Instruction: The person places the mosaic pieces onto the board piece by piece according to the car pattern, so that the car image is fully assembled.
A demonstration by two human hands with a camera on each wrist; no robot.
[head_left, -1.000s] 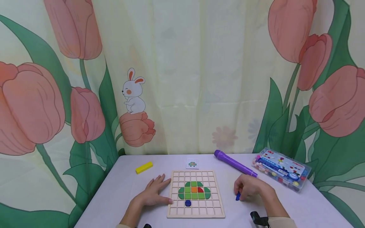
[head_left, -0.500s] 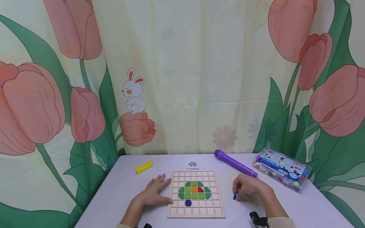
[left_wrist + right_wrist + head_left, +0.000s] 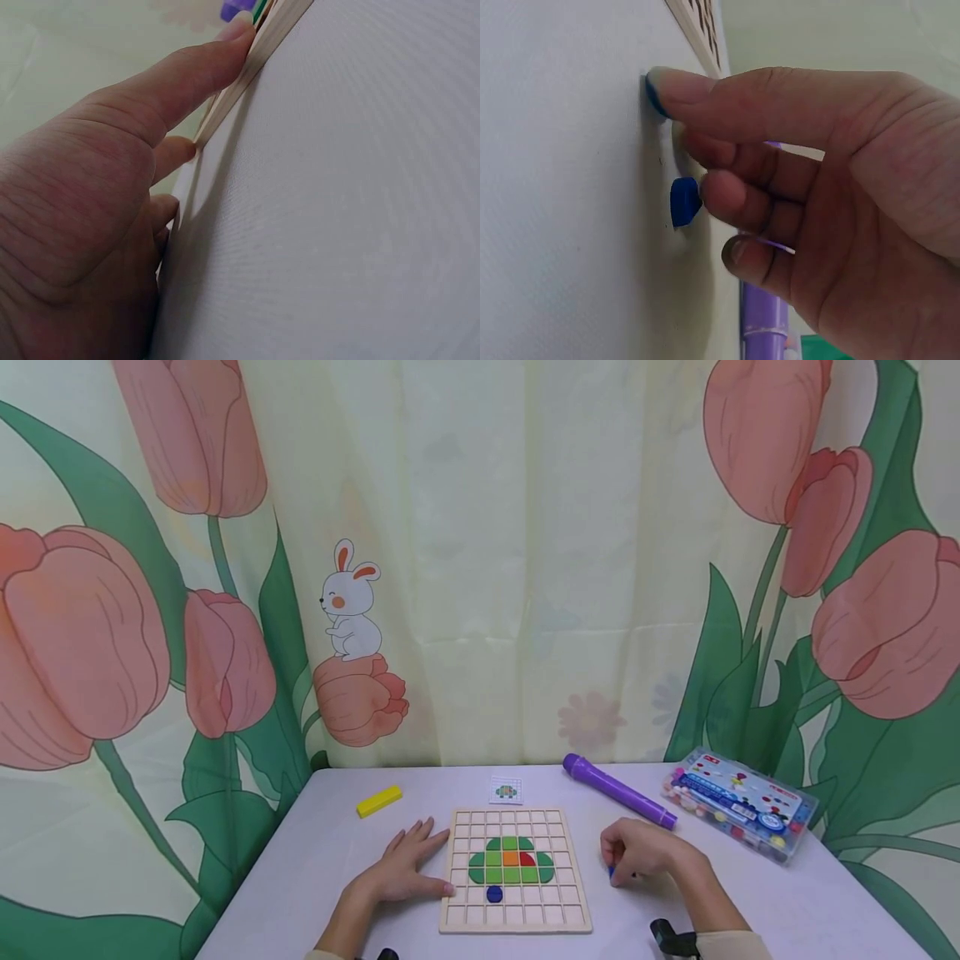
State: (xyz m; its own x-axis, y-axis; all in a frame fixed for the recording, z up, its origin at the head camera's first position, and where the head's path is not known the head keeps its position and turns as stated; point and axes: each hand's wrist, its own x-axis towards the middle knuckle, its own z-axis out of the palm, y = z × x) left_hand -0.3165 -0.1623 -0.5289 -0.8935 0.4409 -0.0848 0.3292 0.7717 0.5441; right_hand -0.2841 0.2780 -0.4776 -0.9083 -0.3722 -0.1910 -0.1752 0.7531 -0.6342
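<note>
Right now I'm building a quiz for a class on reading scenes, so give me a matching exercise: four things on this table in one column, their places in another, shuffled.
Things:
1. yellow block
2. purple marker
3. clear plastic case
4. blue round piece

Places:
A. at the table's far right
B. in a cell of the wooden grid board, below the green shape
C. far left of the board
D. beyond the right hand, lying slantwise

Pairs: 1-C, 2-D, 3-A, 4-B
</note>
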